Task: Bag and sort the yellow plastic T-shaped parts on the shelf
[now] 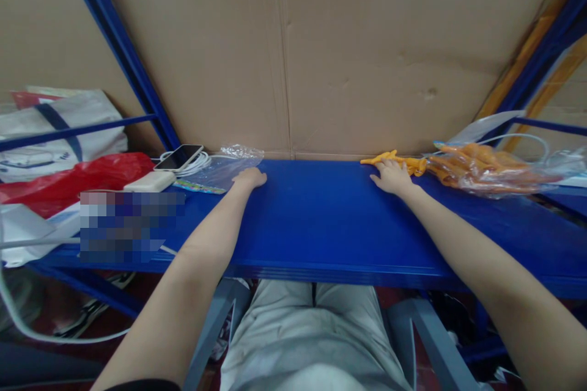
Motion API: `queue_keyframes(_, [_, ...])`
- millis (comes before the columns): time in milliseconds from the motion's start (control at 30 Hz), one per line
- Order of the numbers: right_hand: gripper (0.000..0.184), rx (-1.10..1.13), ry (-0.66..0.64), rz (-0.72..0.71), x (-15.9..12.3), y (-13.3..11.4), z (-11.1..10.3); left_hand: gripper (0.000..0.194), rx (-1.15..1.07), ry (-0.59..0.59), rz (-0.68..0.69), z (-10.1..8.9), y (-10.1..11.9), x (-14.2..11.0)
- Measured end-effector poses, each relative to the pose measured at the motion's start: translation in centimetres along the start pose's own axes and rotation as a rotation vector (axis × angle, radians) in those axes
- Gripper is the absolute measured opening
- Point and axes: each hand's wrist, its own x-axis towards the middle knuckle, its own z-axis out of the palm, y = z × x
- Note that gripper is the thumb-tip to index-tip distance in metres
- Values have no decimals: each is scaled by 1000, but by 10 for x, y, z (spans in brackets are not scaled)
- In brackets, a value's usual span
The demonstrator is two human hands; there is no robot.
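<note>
The person's left hand lay at the right edge of a clear crinkled plastic bag on the flat blue tabletop, and from where I stood I couldn't tell whether its fingers pinched it. The right hand lay with fingers spread on a yellow-orange irregular piece at the back, near a brown cardboard panel, whether gripping I couldn't see; just to the right sat a clear plastic bag full of orange pieces
</note>
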Motion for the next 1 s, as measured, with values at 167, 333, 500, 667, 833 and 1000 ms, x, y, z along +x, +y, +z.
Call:
queue_keyframes(167, [54,-5,-110,14,-3,-2,6,58,100,-86,21,-10,16,-13])
queue_keyframes(333, [54,7,-124,-2,0,0,5,53,222,-58,224,-11,32,-25])
queue_keyframes(500, [53,17,-116,-30,1,4,8,45,237,15,331,-11,48,-36])
queue_keyframes(667, [52,36,-135,-35,2,4,7,42,181,107,163,-12,48,-39])
queue_keyframes(833, [53,24,-160,-21,1,2,5,40,127,25,107,-13,38,-28])
queue_keyframes(1000, [53,21,-150,-18,1,2,5,42,233,16,239,-16,36,-27])
